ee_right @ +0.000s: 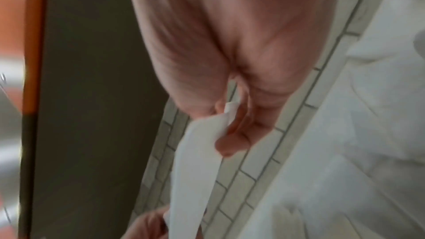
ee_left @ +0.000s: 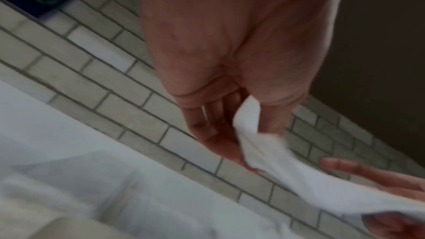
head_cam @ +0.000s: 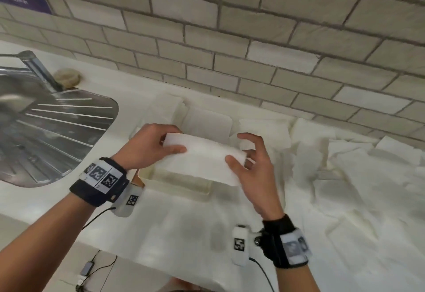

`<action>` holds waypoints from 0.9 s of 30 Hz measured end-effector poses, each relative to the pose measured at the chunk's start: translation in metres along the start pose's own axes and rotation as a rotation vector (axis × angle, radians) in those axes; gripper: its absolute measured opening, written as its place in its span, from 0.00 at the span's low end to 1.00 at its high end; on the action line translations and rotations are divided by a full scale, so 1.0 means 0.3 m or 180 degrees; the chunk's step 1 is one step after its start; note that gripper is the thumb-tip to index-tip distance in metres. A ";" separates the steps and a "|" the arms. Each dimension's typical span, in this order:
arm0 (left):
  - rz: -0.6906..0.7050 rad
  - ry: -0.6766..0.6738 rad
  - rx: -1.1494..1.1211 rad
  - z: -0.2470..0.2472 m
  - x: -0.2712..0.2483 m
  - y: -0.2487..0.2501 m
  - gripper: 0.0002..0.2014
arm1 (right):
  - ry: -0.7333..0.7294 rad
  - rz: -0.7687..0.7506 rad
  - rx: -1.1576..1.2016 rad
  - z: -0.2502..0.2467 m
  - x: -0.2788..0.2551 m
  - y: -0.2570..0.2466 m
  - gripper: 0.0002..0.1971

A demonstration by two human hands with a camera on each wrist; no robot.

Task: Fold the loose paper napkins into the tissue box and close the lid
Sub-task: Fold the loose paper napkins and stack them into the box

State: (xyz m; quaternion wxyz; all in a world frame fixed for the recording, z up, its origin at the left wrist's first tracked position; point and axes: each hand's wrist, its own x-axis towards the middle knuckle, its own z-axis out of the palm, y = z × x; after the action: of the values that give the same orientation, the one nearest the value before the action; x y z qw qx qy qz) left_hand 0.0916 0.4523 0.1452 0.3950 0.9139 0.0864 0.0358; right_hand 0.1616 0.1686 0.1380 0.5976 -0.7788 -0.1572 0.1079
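A folded white napkin [head_cam: 204, 156] is held level between both hands, just above the open cream tissue box [head_cam: 181, 184]. My left hand [head_cam: 172, 141] pinches its left end, thumb on top and fingers behind. At the right end my right hand [head_cam: 241, 153] pinches it the same way. The box's lid [head_cam: 207, 120] lies open behind. In the left wrist view the napkin [ee_left: 287, 170] runs from my left hand [ee_left: 246, 130] toward the right hand's fingers [ee_left: 368, 174]. The right wrist view shows my right hand [ee_right: 225, 121] pinching the napkin [ee_right: 197, 170].
Several loose napkins [head_cam: 345, 165] lie spread over the white counter to the right and in front of the box. A steel sink drainer [head_cam: 53, 130] with a tap [head_cam: 39, 68] is at the left. A brick wall [head_cam: 253, 38] rises close behind.
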 end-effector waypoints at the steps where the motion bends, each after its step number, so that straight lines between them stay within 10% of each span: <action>1: -0.0158 0.0096 0.0267 0.012 0.007 -0.052 0.13 | 0.0127 -0.0045 -0.0156 0.049 0.019 0.038 0.24; 13: -0.0759 -0.0556 0.2783 0.224 0.039 -0.231 0.28 | -0.1040 -0.0260 -0.2802 0.403 0.058 0.178 0.14; 19: 0.0020 0.0331 0.1498 0.300 -0.059 0.017 0.14 | -0.0036 -0.0362 -0.2294 0.037 -0.093 0.219 0.07; 27: 0.0156 -0.1505 0.1048 0.913 -0.076 0.296 0.17 | 0.0381 0.1195 -0.2825 -0.581 -0.332 0.543 0.12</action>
State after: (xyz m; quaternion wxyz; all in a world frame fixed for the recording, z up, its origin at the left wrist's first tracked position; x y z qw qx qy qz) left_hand 0.1173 0.1921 0.0221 0.2495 0.9505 -0.0254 -0.1832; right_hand 0.1501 -0.0636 0.0245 0.1860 -0.9783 -0.0102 0.0913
